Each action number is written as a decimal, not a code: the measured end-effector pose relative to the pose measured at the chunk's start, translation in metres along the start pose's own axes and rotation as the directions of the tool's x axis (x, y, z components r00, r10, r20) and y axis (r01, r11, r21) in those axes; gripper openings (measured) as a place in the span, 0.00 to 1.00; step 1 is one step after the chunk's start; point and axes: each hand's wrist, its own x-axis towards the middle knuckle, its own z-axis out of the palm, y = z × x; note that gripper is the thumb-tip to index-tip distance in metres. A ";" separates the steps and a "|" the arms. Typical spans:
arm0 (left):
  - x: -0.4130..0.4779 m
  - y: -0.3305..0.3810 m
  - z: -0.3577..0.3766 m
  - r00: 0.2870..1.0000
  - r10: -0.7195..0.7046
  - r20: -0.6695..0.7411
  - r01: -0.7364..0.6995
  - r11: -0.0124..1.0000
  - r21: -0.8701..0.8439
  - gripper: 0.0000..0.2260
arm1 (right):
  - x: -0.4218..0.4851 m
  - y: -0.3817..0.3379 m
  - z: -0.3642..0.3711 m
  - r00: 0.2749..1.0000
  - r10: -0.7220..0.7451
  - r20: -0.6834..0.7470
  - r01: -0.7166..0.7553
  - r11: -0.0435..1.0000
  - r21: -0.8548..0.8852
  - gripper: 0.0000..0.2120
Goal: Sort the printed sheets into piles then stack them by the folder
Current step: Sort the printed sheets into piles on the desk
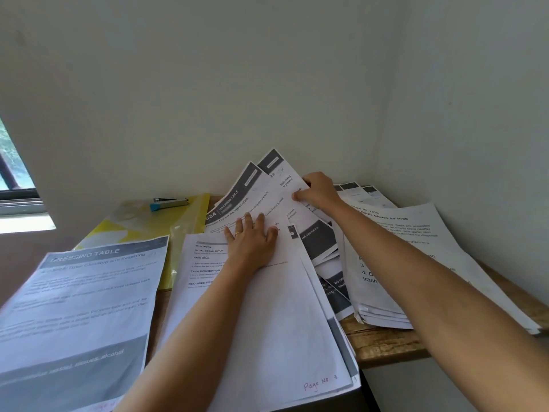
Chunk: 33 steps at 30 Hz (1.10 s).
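Corner of a plain pale wall [267, 84], window edge [15, 173] seen at far left; a wooden table [386, 343] is pushed into the corner and mostly covered with paper. A yellow translucent folder [154, 224] is laid flat at the back left of the table, with a stapler [170, 202] (blue end, metal top) resting on it. A sheet headed "DRESSING TABLE" [80, 307] is placed front left, its far right corner overlapping the folder's near edge. A loose fan of printed sheets [267, 307] is spread across the centre, bottom sheet hand-marked "Page No 3". The left hand [252, 239] is pressed flat on this fan, palm down, fingers spread, a ring seen on one finger. Two sheets with dark header bands [261, 185] are tilted up behind it, corners raised against the wall. The right hand [318, 190] is closed on the right edge of those raised sheets, thumb on the near face, fingers curled behind; grip is a pinch on paper. A separate pile of sheets [410, 263] is laid to the right, under the right forearm, top page headed "Garlic Cloves for Prep", edges hanging past the table front. More dark-banded sheets are wedged between the centre fan and the right pile; count cannot be told.
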 end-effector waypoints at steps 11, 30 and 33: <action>-0.002 0.003 -0.004 0.981 0.028 -0.192 -0.041 0.997 -0.066 0.27 | 0.011 -0.018 -0.013 0.956 -0.141 -0.258 0.161 0.986 0.055 0.08; 0.001 -0.001 -0.028 0.901 -0.302 -0.312 -0.068 0.611 -0.788 0.23 | 0.014 -0.030 -0.092 0.583 0.263 -0.768 0.263 0.834 0.485 0.13; -0.001 -0.002 -0.033 0.905 -0.343 -0.251 -0.039 0.523 -0.852 0.24 | 0.001 -0.013 -0.091 0.691 0.367 -0.622 0.048 0.836 0.546 0.13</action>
